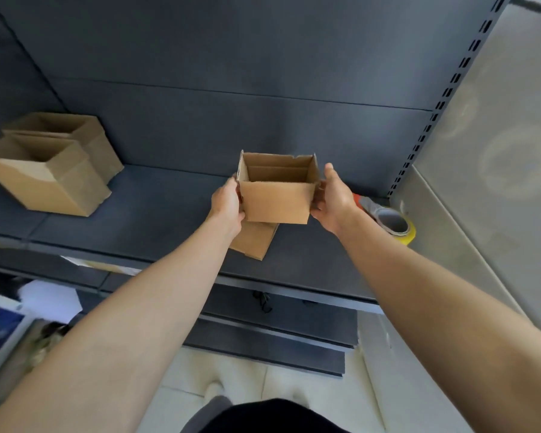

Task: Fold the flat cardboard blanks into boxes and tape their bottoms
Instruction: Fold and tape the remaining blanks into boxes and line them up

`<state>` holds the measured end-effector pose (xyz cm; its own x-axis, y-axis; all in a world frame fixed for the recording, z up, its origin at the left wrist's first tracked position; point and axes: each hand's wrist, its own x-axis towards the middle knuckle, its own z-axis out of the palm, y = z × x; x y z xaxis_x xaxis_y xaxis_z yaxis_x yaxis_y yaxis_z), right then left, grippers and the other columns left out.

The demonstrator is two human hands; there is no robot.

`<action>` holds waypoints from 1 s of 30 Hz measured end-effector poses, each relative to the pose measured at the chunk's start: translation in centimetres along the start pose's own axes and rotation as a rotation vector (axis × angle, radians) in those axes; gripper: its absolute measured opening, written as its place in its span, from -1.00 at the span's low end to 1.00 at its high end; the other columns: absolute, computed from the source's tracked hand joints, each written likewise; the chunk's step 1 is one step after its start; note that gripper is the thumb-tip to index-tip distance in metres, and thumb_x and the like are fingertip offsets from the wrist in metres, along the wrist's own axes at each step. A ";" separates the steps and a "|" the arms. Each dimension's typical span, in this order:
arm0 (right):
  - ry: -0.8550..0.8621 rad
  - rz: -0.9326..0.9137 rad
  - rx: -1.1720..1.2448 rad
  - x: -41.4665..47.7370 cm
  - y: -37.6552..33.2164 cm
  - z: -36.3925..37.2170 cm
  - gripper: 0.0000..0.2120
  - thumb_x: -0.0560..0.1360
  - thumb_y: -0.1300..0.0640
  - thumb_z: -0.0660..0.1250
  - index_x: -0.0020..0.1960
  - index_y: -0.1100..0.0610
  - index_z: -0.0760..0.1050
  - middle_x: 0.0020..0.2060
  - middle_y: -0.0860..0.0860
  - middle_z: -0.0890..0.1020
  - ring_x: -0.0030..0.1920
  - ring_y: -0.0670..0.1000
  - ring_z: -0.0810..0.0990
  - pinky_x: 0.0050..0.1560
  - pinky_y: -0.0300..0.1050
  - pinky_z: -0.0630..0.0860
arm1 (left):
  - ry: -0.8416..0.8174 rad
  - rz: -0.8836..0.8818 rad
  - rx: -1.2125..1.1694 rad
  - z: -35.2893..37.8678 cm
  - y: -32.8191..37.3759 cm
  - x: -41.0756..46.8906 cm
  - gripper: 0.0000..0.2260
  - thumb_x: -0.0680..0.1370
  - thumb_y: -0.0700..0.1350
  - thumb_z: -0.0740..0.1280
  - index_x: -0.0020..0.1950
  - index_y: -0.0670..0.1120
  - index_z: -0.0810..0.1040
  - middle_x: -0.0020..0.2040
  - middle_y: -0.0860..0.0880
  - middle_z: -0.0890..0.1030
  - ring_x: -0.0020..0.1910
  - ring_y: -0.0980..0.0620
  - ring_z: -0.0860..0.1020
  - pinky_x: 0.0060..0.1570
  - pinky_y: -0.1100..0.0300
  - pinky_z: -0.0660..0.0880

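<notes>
**Q:** Where does the work stand in this view?

**A:** You hold one erected box [277, 200] above the shelf [156, 210], with its open mouth turned toward you. Your left hand [228, 204] grips its left wall and your right hand [334, 201] grips its right wall, fingers curled round the edges.

**Q:** What counts as done?

**A:** At the shelf's far left stand a near open box [44, 182] and, just behind it, a far open box [88, 135], both squared up. The box you hold is also folded into shape. A seam across its inner floor suggests the bottom flaps are closed. Its underside is hidden, so you cannot tell whether it is taped.

**Q:** And what is left?

**A:** Flat blanks [255, 242] lie on the shelf directly beneath the held box, not yet folded; how many is unclear. The tape roll [394, 225] rests on the shelf just beyond your right wrist, and neither hand touches it. On this evidence the task is partway through.
</notes>
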<state>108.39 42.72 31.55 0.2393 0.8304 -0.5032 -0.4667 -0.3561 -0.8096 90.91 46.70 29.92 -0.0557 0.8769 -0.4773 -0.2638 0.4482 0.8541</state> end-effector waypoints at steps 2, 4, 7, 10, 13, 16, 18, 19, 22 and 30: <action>-0.027 -0.010 -0.020 0.1 0.2 2.3 -0.56 0.60 -0.18 0.11 0.22 0.15 0.43 0.06 0.05 0.61 0.04 0.04 0.60 -0.06 -0.10 0.54 | 0.045 0.006 -0.032 -1.6 1.3 0.8 -0.73 0.61 0.04 0.17 0.24 -0.02 0.50 0.11 -0.08 0.59 0.07 -0.04 0.56 0.11 -0.04 0.54; -0.063 -0.011 -0.043 0.3 0.4 5.0 -0.60 0.61 -0.15 0.10 0.17 0.14 0.46 0.01 0.05 0.63 0.00 0.03 0.61 -0.05 -0.11 0.55 | 0.079 0.028 -0.055 -3.5 2.7 1.9 -0.75 0.60 0.02 0.19 0.19 -0.04 0.52 0.08 -0.08 0.60 0.05 -0.04 0.56 0.11 -0.02 0.54; -0.097 -0.008 -0.063 1.2 1.2 9.8 -0.64 0.61 -0.15 0.12 0.08 0.10 0.52 0.05 0.06 0.63 0.08 0.05 0.60 0.16 -0.03 0.54 | 0.154 0.057 -0.064 -6.9 5.0 4.4 -0.72 0.59 0.04 0.20 0.21 -0.06 0.52 0.12 -0.09 0.60 0.05 -0.04 0.56 0.13 -0.02 0.52; -0.106 0.007 -0.065 2.7 2.8 15.5 -0.62 0.61 -0.14 0.14 0.19 0.12 0.48 0.15 0.06 0.59 0.16 0.06 0.57 0.29 0.01 0.46 | 0.227 0.050 -0.057 -11.3 7.5 7.2 -0.71 0.60 0.08 0.18 0.24 0.02 0.50 0.15 -0.04 0.59 0.09 -0.04 0.54 0.09 0.04 0.51; -0.094 0.015 -0.112 4.8 4.8 21.7 -0.61 0.58 -0.16 0.18 0.18 0.12 0.51 0.16 0.05 0.61 0.16 0.06 0.58 0.27 0.01 0.48 | 0.265 0.011 -0.073 -15.9 10.0 10.4 -0.68 0.60 0.15 0.17 0.29 0.07 0.46 0.22 -0.01 0.53 0.19 -0.05 0.50 0.06 0.01 0.48; -0.082 0.046 -0.160 7.3 6.5 27.1 -0.56 0.56 -0.18 0.21 0.22 0.14 0.50 0.11 0.04 0.63 0.08 0.04 0.61 0.10 -0.08 0.56 | 0.275 -0.020 -0.059 -19.8 12.0 14.1 -0.60 0.60 0.15 0.16 0.39 0.03 0.39 0.29 -0.05 0.49 0.26 -0.09 0.46 0.00 -0.02 0.50; -0.094 0.061 -0.170 8.8 7.2 29.8 -0.56 0.56 -0.18 0.20 0.24 0.13 0.49 0.11 0.05 0.62 0.07 0.05 0.62 0.07 -0.09 0.56 | 0.286 -0.030 -0.057 -21.7 12.7 16.5 -0.59 0.61 0.13 0.16 0.42 0.00 0.36 0.32 -0.07 0.47 0.27 -0.10 0.45 0.01 -0.01 0.49; -0.096 0.068 -0.176 9.5 7.6 30.9 -0.55 0.56 -0.19 0.19 0.25 0.13 0.48 0.11 0.05 0.62 0.08 0.05 0.61 0.10 -0.08 0.56 | 0.290 -0.032 -0.060 -22.5 12.9 17.6 -0.59 0.62 0.11 0.16 0.42 -0.02 0.36 0.32 -0.09 0.46 0.28 -0.11 0.44 0.03 0.00 0.49; -0.086 0.089 -0.209 11.5 8.8 33.1 -0.47 0.53 -0.26 0.17 0.31 0.09 0.44 0.19 0.00 0.57 0.15 0.04 0.55 0.26 -0.01 0.48 | 0.284 -0.040 -0.060 -24.2 13.2 20.4 -0.62 0.64 0.06 0.13 0.41 -0.06 0.37 0.31 -0.12 0.46 0.26 -0.11 0.46 0.05 0.03 0.49; -0.025 0.131 -0.220 14.9 10.1 35.4 -0.43 0.54 -0.26 0.16 0.40 0.07 0.34 0.32 -0.01 0.46 0.30 0.05 0.43 0.35 0.06 0.37 | 0.232 -0.048 -0.087 -25.4 13.9 25.2 -0.65 0.64 0.00 0.15 0.39 -0.07 0.38 0.31 -0.13 0.48 0.27 -0.10 0.46 0.13 0.05 0.47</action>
<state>77.16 66.70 26.58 0.1667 0.7805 -0.6025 -0.2948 -0.5437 -0.7858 61.36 70.62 24.55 -0.2585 0.7871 -0.5600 -0.3532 0.4626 0.8132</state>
